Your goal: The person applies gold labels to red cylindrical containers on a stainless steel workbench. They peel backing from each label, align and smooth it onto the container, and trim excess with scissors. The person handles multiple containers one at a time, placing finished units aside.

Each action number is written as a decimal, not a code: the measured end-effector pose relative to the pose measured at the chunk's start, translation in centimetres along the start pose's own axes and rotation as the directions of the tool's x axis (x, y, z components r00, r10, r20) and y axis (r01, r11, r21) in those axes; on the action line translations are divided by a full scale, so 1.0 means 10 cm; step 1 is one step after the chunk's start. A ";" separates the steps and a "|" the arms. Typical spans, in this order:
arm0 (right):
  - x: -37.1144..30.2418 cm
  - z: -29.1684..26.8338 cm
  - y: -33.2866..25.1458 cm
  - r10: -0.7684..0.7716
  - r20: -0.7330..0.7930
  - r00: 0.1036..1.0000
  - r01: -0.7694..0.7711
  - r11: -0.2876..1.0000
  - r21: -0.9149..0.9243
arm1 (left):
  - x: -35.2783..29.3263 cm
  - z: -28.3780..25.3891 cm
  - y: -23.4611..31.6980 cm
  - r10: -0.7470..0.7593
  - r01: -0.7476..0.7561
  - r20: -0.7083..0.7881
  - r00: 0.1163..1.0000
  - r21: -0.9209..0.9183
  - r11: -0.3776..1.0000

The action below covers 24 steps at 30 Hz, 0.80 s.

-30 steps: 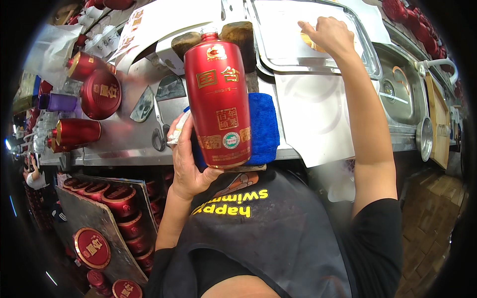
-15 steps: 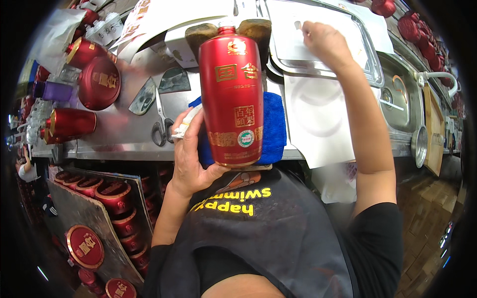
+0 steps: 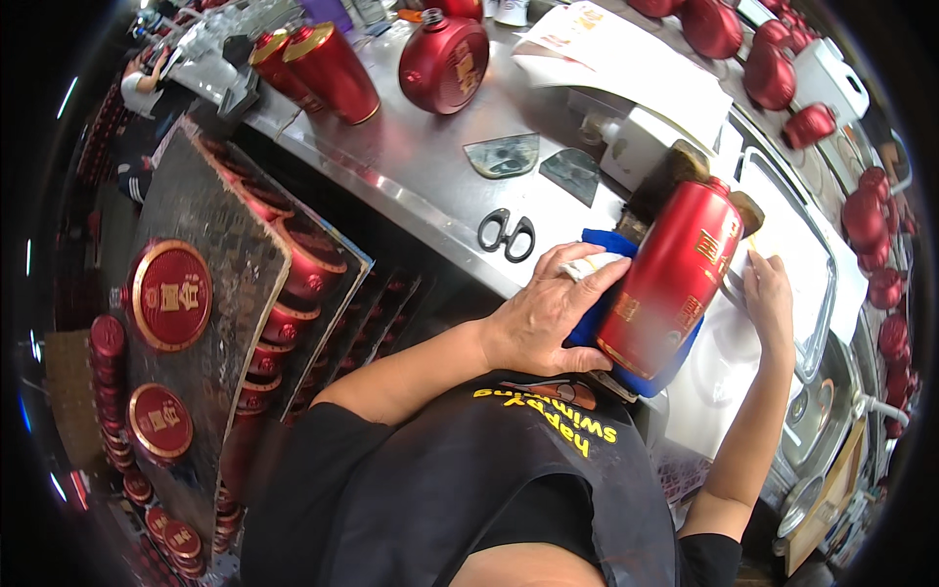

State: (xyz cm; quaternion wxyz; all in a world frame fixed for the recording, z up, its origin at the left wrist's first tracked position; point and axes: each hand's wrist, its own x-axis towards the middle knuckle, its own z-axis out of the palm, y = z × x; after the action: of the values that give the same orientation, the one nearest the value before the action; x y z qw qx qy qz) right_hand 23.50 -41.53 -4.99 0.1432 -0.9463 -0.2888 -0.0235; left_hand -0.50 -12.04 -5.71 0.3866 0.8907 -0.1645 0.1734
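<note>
A red bottle (image 3: 670, 279) with gold lettering lies tilted over a folded blue towel (image 3: 675, 370), its neck end between two dark wooden blocks (image 3: 677, 168). At its lower end is my left hand (image 3: 538, 318), with the thumb by the base and the fingers along the side. A white cloth or wrap (image 3: 595, 264) shows at those fingers. My right hand (image 3: 770, 293) is beyond the bottle's right side, near the neck. Its fingertips are pinched together; what they hold, if anything, is too small to make out.
Black-handled scissors (image 3: 506, 235) and two dark glassy plates (image 3: 502, 157) lie on the metal table (image 3: 411, 186). A round red flask (image 3: 443, 64) stands farther back. White paper (image 3: 626, 68), a clear tray (image 3: 827, 318) and a sink (image 3: 807, 421) are around the right side.
The view has turned, so the table now slants across it. My right hand has come back from the tray's white sheet to beside the bottle's neck. My left hand stays at the bottle.
</note>
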 end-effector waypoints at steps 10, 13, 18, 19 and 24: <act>-0.08 -0.21 -0.05 -0.003 -0.081 0.997 0.012 0.994 0.110 | 0.11 -0.46 -0.24 -0.201 0.174 -0.412 0.889 -0.102 0.979; -0.10 -0.39 -0.15 -0.043 -0.113 0.993 0.060 0.987 0.151 | 0.47 -0.96 -0.74 -0.375 0.112 -0.690 0.619 -0.395 0.912; -0.18 -0.61 -0.22 -0.088 -0.156 0.984 0.115 0.978 0.176 | 0.74 -1.54 -1.58 -0.356 0.737 -0.784 0.509 0.183 0.651; -0.19 -0.64 -0.20 -0.095 -0.166 0.982 0.124 0.977 0.175 | 0.73 -1.55 -1.67 -0.440 0.778 -0.744 0.502 0.167 0.606; -0.26 -0.77 -0.05 -0.156 -0.211 0.965 0.183 0.977 0.114 | 0.68 -1.61 -1.75 -0.520 0.820 -0.686 0.509 0.202 0.536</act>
State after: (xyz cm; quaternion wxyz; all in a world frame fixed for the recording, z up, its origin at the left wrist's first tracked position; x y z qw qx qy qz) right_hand 21.40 -44.76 2.20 0.2316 -0.8993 -0.3537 -0.1120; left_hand 10.05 10.17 -3.48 0.2044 0.8559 0.3798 0.2853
